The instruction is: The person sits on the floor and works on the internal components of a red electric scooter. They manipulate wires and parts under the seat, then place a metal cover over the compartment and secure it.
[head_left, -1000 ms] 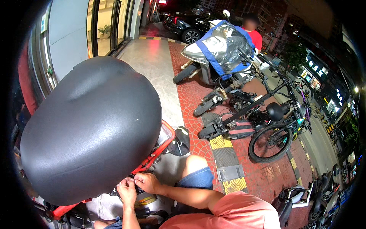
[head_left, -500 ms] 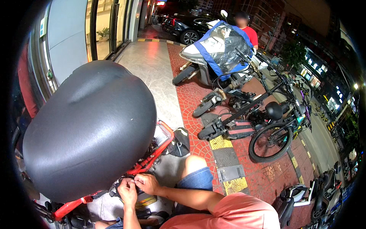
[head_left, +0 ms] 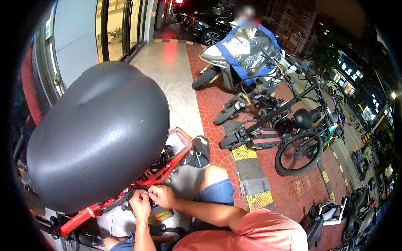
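A big black saddle (head_left: 98, 134) fills the left of the view, above a red bike frame (head_left: 86, 219). Below the saddle's near edge, my left hand (head_left: 140, 204) and my right hand (head_left: 163, 196) meet beside the frame. Both have their fingertips pinched close together, nearly touching. What lies between the fingers is too small and too covered to make out. Dark cables or parts sit around the fingers, partly hidden by the hands and the saddle. A black bag or cloth (head_left: 199, 152) rests just beyond the red frame.
Ahead stands a scooter with a blue-edged cover (head_left: 247, 52), a person (head_left: 248, 19) behind it. Folding scooters (head_left: 268, 138) and a bicycle wheel (head_left: 299, 154) are to the right, beyond a yellow-and-black ramp strip (head_left: 251, 175). A glass door (head_left: 117, 29) is at the far left.
The view has shifted slightly. The person in the background has moved left behind the covered scooter. My hands stay pinched together at nearly the same place beside the red frame.
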The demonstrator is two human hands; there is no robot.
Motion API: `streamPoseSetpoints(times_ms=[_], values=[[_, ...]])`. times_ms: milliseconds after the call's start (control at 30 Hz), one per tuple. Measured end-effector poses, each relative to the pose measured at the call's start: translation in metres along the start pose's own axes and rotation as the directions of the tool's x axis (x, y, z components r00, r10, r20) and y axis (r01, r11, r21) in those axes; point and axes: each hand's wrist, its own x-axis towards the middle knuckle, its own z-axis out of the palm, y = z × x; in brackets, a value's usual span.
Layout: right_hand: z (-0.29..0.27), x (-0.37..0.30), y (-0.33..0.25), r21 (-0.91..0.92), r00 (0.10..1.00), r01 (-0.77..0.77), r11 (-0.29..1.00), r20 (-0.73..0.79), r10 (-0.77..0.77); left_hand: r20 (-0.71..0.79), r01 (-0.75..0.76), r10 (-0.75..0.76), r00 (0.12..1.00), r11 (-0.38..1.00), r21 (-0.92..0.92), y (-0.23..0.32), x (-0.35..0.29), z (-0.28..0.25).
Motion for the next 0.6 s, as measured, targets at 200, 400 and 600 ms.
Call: streamPoseSetpoints(times_ms=[200,400,600], values=[[-0.023,0.009,-0.024,-0.247,0.983,-0.083,0.966,0.14,0.12,-0.002,0.01,-0.01,1.0,0.999,0.034,-0.006,0.0,-0.002],[-0.041,0.026,-0.057,-0.573,0.836,-0.105,0.813,0.391,0.384,-0.002,0.037,-0.037,0.999,0.997,0.066,-0.003,-0.003,-0.003],[-0.023,0.04,-0.053,-0.662,0.78,-0.001,0.75,0.469,0.415,0.001,0.054,-0.054,0.999,0.998,0.013,-0.004,-0.002,0.005]])
